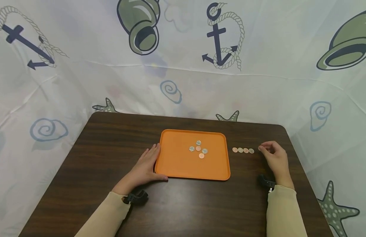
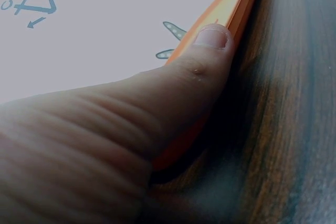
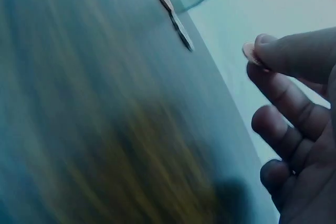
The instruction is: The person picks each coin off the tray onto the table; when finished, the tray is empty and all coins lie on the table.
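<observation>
An orange tray lies on the dark wooden table. My left hand rests at its near left corner, the straight fingers along the left side and the thumb against the front rim. Silver and copper coins sit in a small cluster on the tray. To the right of the tray, several more coins form a straight row on the table, copper and silver by turns. Just past the row's right end, my right hand pinches a copper coin between thumb and forefinger, above the tabletop.
The brown table has rounded far corners, and its right edge runs close by my right hand. Behind it hangs a white cloth printed with anchors, shells and starfish. A dark band circles each wrist.
</observation>
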